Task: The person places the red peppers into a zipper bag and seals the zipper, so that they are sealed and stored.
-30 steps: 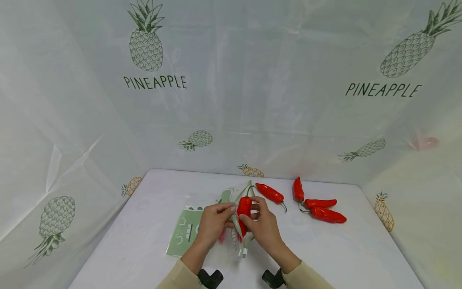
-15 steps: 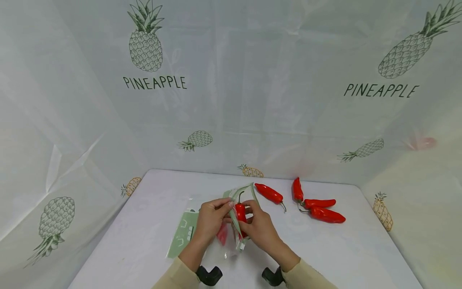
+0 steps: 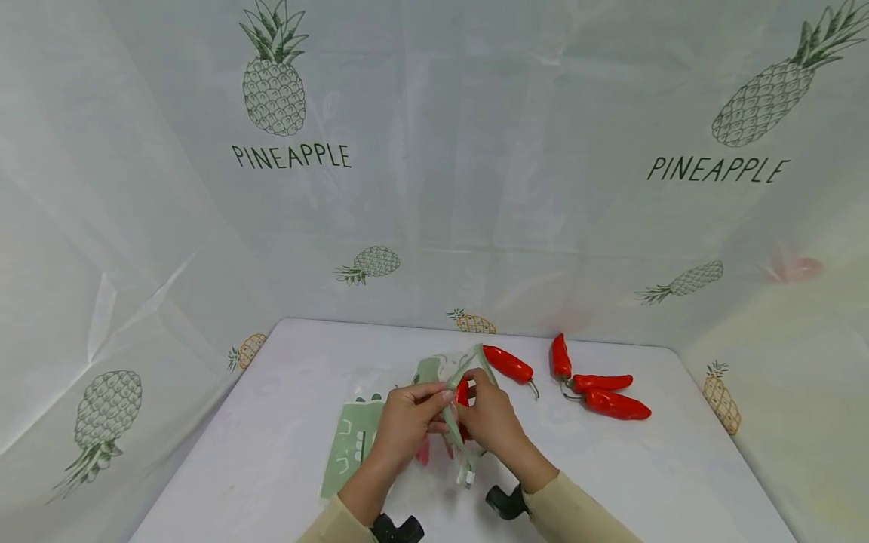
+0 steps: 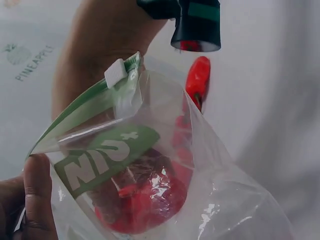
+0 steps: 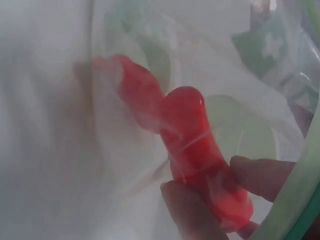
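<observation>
A clear zip bag (image 3: 429, 369) with green print and a green zip edge stands between the hands above the table. My left hand (image 3: 407, 422) pinches its rim at the left. With fingers and thumb, my right hand (image 3: 495, 418) holds a red chili pepper (image 5: 192, 135), which lies inside the bag mouth. Behind it in the right wrist view, another red pepper (image 5: 140, 95) shows blurred through the plastic. A white slider (image 4: 115, 73) sits on the zip edge in the left wrist view. The bag and fingers partly hide the held pepper from the head camera.
Flat on the white table (image 3: 271, 452), left of the hands, lies a green-printed clear bag (image 3: 349, 452). One red pepper (image 3: 509, 365) lies behind the right hand. Further right is a group of peppers (image 3: 616, 403). A pineapple-print curtain (image 3: 502, 188) encloses the table.
The pepper in my right hand has gone lower into the bag; its stem, earlier upright above the fingers, is out of sight. The left hand still pinches the rim.
</observation>
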Action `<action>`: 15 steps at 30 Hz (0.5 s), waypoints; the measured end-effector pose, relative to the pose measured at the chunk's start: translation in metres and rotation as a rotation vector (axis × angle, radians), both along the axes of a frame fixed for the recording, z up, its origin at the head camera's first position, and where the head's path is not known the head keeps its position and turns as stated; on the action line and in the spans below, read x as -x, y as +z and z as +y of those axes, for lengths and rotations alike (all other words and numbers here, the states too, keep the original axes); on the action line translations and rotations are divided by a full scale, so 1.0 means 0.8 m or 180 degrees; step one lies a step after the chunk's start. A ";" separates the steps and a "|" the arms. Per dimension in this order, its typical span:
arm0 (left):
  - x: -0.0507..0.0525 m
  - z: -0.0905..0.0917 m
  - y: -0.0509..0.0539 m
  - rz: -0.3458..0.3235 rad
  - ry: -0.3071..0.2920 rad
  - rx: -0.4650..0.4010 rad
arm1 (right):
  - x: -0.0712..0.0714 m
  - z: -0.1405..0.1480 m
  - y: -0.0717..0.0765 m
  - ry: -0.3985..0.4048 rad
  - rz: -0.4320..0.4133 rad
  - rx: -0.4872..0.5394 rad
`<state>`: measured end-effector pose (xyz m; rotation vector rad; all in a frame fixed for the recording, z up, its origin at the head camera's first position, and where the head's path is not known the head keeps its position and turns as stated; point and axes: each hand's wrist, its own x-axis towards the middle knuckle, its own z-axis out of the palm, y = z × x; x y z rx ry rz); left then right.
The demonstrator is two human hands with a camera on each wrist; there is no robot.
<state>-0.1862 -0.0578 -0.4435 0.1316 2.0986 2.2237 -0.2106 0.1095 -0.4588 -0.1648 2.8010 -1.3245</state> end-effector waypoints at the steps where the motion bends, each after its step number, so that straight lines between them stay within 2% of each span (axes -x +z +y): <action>1: 0.000 0.000 -0.001 0.0000 -0.0008 -0.0021 | 0.001 -0.001 0.000 -0.0026 0.0005 0.0000; 9: 0.008 -0.009 -0.001 0.0054 0.0170 -0.0117 | -0.001 -0.007 0.002 -0.0097 -0.0119 0.0199; 15: 0.011 -0.012 0.000 0.0014 0.0249 -0.0146 | -0.003 -0.008 0.001 -0.0046 -0.0076 0.0238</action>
